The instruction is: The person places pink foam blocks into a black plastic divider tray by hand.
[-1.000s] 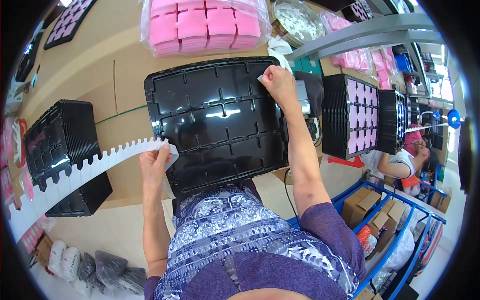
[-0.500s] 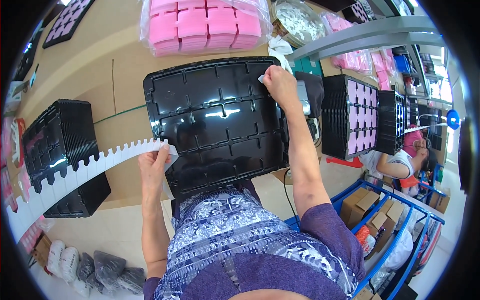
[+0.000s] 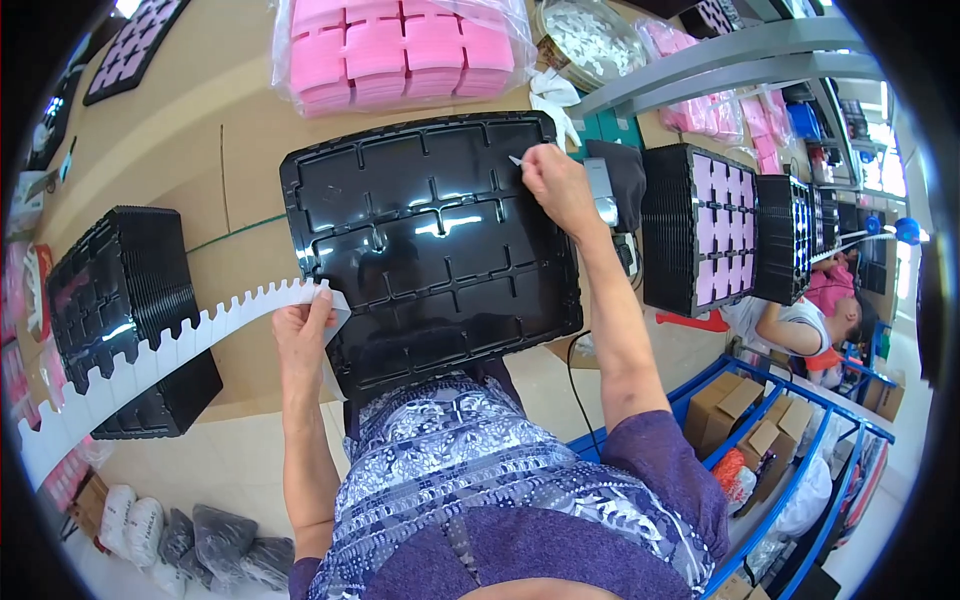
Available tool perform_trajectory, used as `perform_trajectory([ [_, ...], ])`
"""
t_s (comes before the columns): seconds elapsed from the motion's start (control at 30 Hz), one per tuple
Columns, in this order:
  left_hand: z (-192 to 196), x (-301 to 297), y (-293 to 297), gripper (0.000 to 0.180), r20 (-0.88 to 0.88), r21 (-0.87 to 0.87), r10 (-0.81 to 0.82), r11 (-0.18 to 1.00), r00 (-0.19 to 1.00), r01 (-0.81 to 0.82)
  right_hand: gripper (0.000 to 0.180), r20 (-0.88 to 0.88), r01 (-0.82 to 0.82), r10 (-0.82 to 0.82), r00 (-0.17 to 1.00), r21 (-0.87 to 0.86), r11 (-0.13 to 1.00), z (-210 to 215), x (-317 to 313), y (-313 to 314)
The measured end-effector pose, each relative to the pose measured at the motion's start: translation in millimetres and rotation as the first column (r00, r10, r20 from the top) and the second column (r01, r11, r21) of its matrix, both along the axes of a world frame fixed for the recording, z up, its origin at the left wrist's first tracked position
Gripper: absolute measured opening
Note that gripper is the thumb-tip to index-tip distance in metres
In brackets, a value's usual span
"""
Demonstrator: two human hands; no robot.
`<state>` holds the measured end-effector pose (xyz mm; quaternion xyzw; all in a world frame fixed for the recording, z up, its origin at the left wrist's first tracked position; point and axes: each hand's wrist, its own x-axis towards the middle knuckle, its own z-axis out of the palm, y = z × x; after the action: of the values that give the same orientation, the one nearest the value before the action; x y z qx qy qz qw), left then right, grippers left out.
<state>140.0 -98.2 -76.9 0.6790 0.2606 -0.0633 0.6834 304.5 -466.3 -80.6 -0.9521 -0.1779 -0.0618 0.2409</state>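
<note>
A shiny black plastic tray [image 3: 430, 245] with cross-shaped ridges lies in front of me, its near edge by my lap. At its left edge, my left hand [image 3: 303, 325] pinches a long white strip [image 3: 190, 345] with a notched upper edge. The strip runs off to the far left, and its end bends down beside the tray. Over the tray's far right corner my right hand [image 3: 558, 185] is closed, thumb and fingers pinching a small white piece [image 3: 516, 161] that pokes out to the left. Most of that piece is hidden by the fingers.
Stacked black trays [image 3: 125, 310] stand at left, with more trays holding pink pads [image 3: 700, 230] at right. Bagged pink foam sheets [image 3: 400, 55] lie beyond the tray, near a round basket of white pieces [image 3: 595, 45]. A blue rack [image 3: 780, 470] and another person [image 3: 800, 330] are at right.
My right hand has moved slightly nearer to me along the tray's right side, still pinching the small white piece. My left hand keeps its hold on the strip, almost unmoved.
</note>
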Motion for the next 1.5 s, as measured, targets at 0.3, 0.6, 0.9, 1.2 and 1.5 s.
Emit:
perform_trajectory([
  [0.3,-2.3,1.2,-0.7,0.015,0.015,-0.008,-0.014,1.000,1.000,0.014,0.012,0.079,0.241,-0.249,0.965,0.096,0.966,6.9,-1.7,5.0],
  [0.6,-8.2,-0.9,2.1,0.013,0.009,-0.007,-0.019,1.000,1.000,0.019,0.012,0.036,0.243,-0.243,0.969,0.018,0.970,-0.9,12.0,11.2],
  [0.9,-3.1,2.0,-1.8,0.013,0.017,-0.017,-0.032,0.999,0.999,0.033,0.012,0.074,0.064,-0.035,0.997,-0.431,0.900,3.1,36.2,19.8],
  [1.2,0.9,5.2,-5.4,0.014,0.011,0.025,0.010,1.000,1.000,-0.010,0.005,-0.321,0.144,0.084,0.943,0.623,0.769,-3.8,5.9,-22.9],
  [1.5,8.5,-2.9,7.5,0.012,0.008,-0.021,-0.078,0.997,0.997,0.078,0.007,-0.513,0.535,0.508,0.692,0.837,0.117,15.3,-71.1,4.4],
])
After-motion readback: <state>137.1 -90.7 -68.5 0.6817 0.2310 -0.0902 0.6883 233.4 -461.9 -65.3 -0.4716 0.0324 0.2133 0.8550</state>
